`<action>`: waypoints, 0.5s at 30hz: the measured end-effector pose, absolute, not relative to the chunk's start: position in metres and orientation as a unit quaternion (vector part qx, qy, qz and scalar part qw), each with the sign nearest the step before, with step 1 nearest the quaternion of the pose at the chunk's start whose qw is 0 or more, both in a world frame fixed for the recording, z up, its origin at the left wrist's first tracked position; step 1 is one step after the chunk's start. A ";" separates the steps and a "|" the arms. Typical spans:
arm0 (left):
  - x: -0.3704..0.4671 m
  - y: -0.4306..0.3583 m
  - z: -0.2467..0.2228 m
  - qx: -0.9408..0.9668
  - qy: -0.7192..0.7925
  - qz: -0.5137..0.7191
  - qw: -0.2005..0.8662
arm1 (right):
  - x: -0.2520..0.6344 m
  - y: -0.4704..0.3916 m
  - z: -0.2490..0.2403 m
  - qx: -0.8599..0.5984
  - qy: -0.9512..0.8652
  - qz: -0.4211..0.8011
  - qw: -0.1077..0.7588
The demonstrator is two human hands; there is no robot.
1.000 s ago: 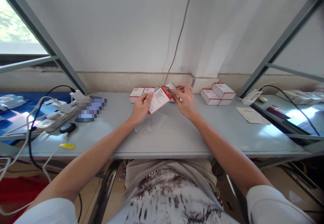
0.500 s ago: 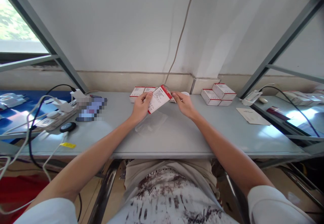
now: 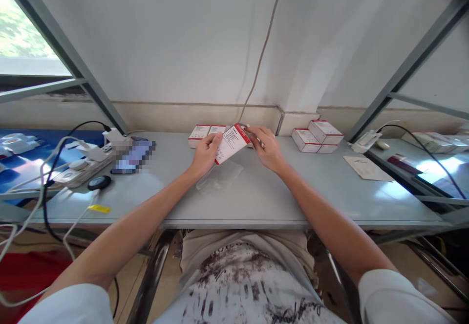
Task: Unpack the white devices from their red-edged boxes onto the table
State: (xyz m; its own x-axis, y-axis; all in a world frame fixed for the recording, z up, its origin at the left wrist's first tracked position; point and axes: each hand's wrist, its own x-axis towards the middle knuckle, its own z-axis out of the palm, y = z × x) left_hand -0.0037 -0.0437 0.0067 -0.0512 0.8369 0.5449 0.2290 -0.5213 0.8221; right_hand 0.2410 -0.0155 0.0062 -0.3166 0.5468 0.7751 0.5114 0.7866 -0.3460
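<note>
A flat white box with red ends and printed text (image 3: 232, 144) is tilted in the air above the table. My left hand (image 3: 206, 154) is closed around its left side, thumb on the printed face. At the box's upper right end, the fingers of my right hand (image 3: 266, 147) reach toward the red edge, with thumb and fingers apart; whether they touch a flap is hard to see. A white item, mostly hidden, lies behind my right hand. Below the box, a clear plastic bag (image 3: 220, 180) rests on the table.
Similar boxes (image 3: 200, 133) lie behind my left hand, and a small stack of boxes (image 3: 318, 137) stands back right. To the left are a phone (image 3: 132, 158), a black round device (image 3: 98, 183) and a power strip (image 3: 84, 171) with cables. A paper sheet (image 3: 367, 168) lies right.
My right hand's fingers have moved from a pinch near the box's end to a more spread pose, slightly higher and further over the red edge. Left hand and box stay nearly in place.
</note>
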 end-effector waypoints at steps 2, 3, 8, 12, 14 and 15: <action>-0.003 -0.044 0.007 0.640 0.417 0.592 0.256 | 0.241 -0.018 0.007 -0.325 -0.812 0.026 0.485; -0.003 -0.045 0.008 0.642 0.416 0.591 0.256 | 0.241 -0.019 0.008 -0.324 -0.812 0.031 0.484; -0.002 -0.047 0.009 0.648 0.410 0.589 0.255 | 0.239 -0.024 0.009 -0.313 -0.820 0.059 0.476; -0.002 -0.048 0.010 0.652 0.407 0.583 0.263 | 0.238 -0.026 0.010 -0.312 -0.814 0.064 0.486; -0.003 -0.047 0.010 0.656 0.406 0.578 0.267 | 0.238 -0.027 0.011 -0.316 -0.811 0.065 0.487; -0.003 -0.047 0.009 0.657 0.404 0.577 0.269 | 0.237 -0.028 0.012 -0.319 -0.811 0.066 0.485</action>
